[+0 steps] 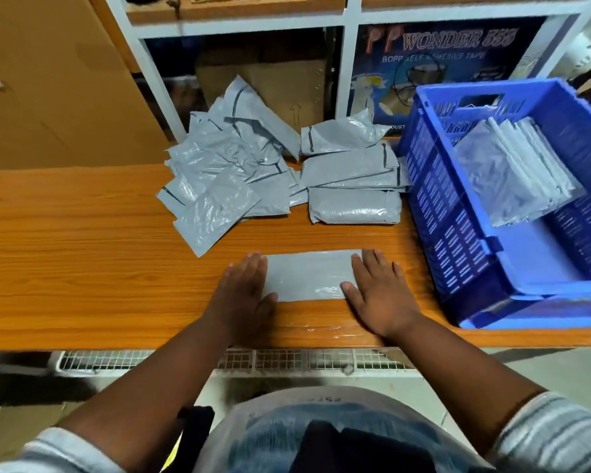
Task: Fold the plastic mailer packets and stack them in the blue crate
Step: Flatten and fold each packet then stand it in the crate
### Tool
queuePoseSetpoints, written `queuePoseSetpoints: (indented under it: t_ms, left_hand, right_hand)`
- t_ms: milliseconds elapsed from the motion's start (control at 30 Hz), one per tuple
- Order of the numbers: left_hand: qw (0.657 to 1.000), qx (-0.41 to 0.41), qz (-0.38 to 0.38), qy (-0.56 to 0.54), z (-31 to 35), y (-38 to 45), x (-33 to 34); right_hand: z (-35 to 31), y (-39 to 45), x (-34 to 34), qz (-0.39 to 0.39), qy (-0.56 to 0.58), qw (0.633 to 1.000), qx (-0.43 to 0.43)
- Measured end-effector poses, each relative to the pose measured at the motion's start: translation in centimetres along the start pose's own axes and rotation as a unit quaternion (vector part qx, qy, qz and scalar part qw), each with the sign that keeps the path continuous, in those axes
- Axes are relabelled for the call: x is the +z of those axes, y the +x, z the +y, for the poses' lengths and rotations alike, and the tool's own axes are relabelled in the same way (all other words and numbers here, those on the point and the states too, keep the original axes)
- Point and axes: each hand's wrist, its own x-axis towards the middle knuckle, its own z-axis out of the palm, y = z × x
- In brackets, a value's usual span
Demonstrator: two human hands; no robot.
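A grey mailer packet [309, 274] lies flat on the wooden table [82, 268] near its front edge. My left hand [244, 295] presses its left end with straight fingers. My right hand [379, 291] lies flat on its right end, thumb on the plastic. Behind it sits a loose pile of grey mailers [232, 165] and a few fuller folded ones [354, 186]. The blue crate [458, 233] stands at the right and holds a leaning stack of folded grey packets [512, 172].
White shelving [350, 63] with cardboard boxes and a dark tape carton [451, 52] rises behind the table. A large brown carton [48, 80] stands at the left. A wire grid [287, 361] runs under the table's front edge.
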Motion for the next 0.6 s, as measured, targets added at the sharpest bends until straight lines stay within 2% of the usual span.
queuePoseSetpoints:
  t_ms: [33,100,200,267,333,467,600]
  left_hand:
    - [1.0,-0.004,0.007,-0.009,0.3,0.0,-0.4]
    - [0.999,0.023,0.029,-0.007,2.6,0.6,-1.6]
    - [0.997,0.071,0.019,0.027,6.8,2.4,-2.0]
    - [0.998,0.048,-0.013,0.042,7.0,2.7,-1.7]
    - [0.998,0.039,-0.006,0.047,4.9,1.6,-1.0]
    - [0.999,0.04,0.004,0.034,-0.4,-0.3,0.1]
    - [0.999,0.019,0.025,0.007,1.0,0.5,-1.5]
  right_hand:
    - [-0.6,0.2,-0.5,0.019,-0.001,1.0,-0.002]
    - [-2.9,1.2,-1.2,0.035,-0.01,0.998,-0.06]
    - [-6.7,2.8,-0.1,0.0,0.012,0.989,-0.148]
    - [-6.9,2.7,1.1,-0.009,-0.005,0.99,-0.141]
    - [-5.2,1.9,1.5,-0.008,-0.039,0.993,-0.115]
    - [-1.2,0.3,0.9,-0.007,-0.018,0.999,-0.027]
    - [-2.5,0.8,-0.5,0.039,-0.021,0.999,-0.017]
